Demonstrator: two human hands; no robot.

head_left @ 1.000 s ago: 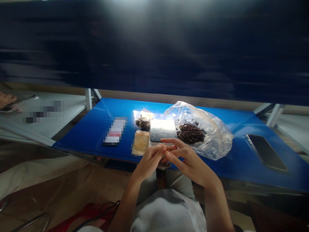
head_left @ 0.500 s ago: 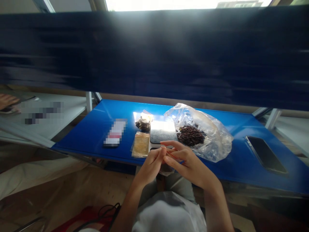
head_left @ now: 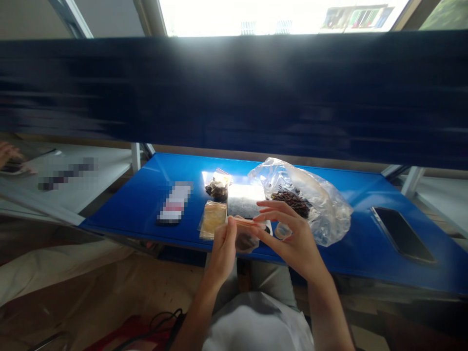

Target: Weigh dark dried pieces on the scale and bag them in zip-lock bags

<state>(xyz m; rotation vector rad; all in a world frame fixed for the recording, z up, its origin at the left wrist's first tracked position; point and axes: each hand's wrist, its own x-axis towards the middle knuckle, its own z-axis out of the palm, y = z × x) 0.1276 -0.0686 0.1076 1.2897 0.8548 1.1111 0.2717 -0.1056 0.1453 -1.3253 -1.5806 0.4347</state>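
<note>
pinching a small clear orange-edged plastic pouch, left hand gripping one end, right hand gripping the other, beside a flat grey rectangular plate

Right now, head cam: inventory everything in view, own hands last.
table: one, blue, centre
plastic bag: one, clear, right, dark pieces inside
phone: one, black, far right
blurred packet: one, white-red, left
small bag: one, clear, back centre
flat packet: one, tan, centre-left
slab: one, grey, behind hands
small cup: one, clear, by right hand
co-worker's hand: one, far left
strip: one, orange, between hands
left hand: one, on strip
right hand: one, on strip
</note>
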